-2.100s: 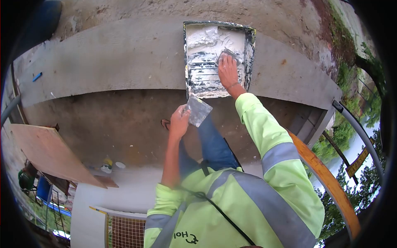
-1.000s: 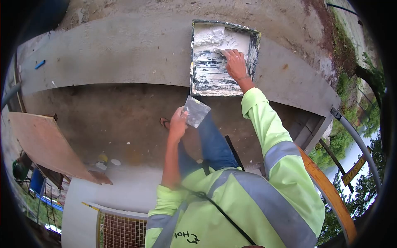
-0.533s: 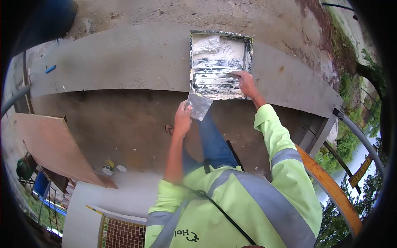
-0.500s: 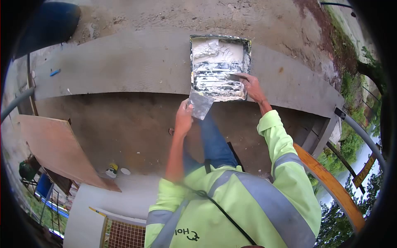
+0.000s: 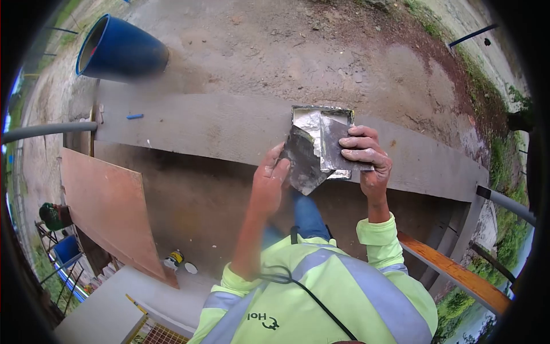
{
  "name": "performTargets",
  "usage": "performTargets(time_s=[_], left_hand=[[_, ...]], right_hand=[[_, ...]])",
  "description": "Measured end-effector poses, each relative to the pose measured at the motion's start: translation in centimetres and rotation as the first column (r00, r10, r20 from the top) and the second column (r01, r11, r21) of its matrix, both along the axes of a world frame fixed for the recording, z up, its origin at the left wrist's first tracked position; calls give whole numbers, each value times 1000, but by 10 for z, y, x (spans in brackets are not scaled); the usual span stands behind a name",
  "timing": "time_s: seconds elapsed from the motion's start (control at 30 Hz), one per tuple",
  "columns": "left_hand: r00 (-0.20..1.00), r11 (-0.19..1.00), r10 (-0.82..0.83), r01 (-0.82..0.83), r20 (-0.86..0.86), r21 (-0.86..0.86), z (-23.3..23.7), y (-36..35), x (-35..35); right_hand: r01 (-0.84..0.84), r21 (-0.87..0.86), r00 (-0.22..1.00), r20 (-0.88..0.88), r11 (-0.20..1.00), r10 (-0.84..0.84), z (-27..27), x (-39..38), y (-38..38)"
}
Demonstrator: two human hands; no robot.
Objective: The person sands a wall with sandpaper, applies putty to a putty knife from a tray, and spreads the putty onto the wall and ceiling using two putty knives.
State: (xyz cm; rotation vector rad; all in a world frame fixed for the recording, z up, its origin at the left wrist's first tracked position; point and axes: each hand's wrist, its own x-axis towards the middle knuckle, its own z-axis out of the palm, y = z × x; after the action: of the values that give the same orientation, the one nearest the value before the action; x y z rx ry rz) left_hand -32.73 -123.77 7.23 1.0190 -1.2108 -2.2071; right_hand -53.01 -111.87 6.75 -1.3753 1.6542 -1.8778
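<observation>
My left hand (image 5: pixel 270 179) grips a scraper with a flat dark blade (image 5: pixel 305 163), which is angled up to the right. In my right hand (image 5: pixel 370 156) is a second scraper, its grey rectangular blade (image 5: pixel 334 142) upright with fingers laid across its face. The two blades meet edge to edge, close over the black tray. That tray (image 5: pixel 323 108), smeared white, holds white putty (image 5: pixel 307 118) and shows behind the blades; most of its ribbed part is hidden.
The tray rests on a long grey plank (image 5: pixel 223 123) with a small blue object (image 5: pixel 135 116). A blue barrel (image 5: pixel 123 51) stands at far left. Below lie a wooden board (image 5: pixel 109 200) and a small tub (image 5: pixel 173 258). An orange beam (image 5: pixel 452 269) runs at right.
My right hand has lifted its scraper from the tray and brought it against the left scraper. Both hands are now raised in front of the tray. The view has shifted, showing more of the barrel.
</observation>
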Motion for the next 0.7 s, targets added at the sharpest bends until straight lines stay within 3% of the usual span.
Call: performTargets(time_s=[0.27,0.4,0.53,0.6,0.67,0.7], left_hand=[[963,965,208,-230,-171,-127,36,13,76],[927,923,345,-363,-145,-124,46,31,150],[820,757,542,-572,-184,-316,57,70,243],[736,659,641,-673,-218,-336,68,98,289],[640,534,737,-749,-218,-393,74,135,346],[582,449,788,-767,-203,-458,71,154,376]], right_hand=[[30,-94,988,-147,995,-44,35,77,-51],[-106,-90,976,-200,990,86,43,142,-75],[-314,-41,938,-166,949,303,49,230,-84],[-459,-56,885,65,887,462,48,275,-76],[-602,-55,730,366,796,577,54,330,-61],[-698,-129,624,373,704,687,33,341,-59]])
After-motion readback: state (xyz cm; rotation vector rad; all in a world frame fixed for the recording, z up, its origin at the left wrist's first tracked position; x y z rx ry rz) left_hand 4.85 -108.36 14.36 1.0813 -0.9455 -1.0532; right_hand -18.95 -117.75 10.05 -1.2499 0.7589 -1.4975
